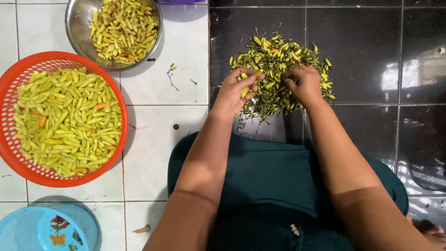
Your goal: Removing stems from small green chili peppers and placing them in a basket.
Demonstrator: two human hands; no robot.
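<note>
I see my left hand (235,90) pinching a few chillies (245,89) at the pile (278,69) on the dark floor. My right hand (304,85) digs in, its grip hidden. The steel bowl (74,28) is cut off above.

Bowls crowd the left, dark floor is open on the right

The chili pile (278,69) sits on the dark tiles (371,56) at 12 o'clock. From 1 to 4 o'clock those tiles lie bare, so a hand could slide there. At 9 o'clock the red basket (9,144) blocks the way, and the metal bowl (73,29) blocks 11 o'clock. A strip of white tiles (186,51) runs between bowl and pile, with only small stems (171,74) on it. The blue lid (28,227) sits at 8 o'clock.
</note>
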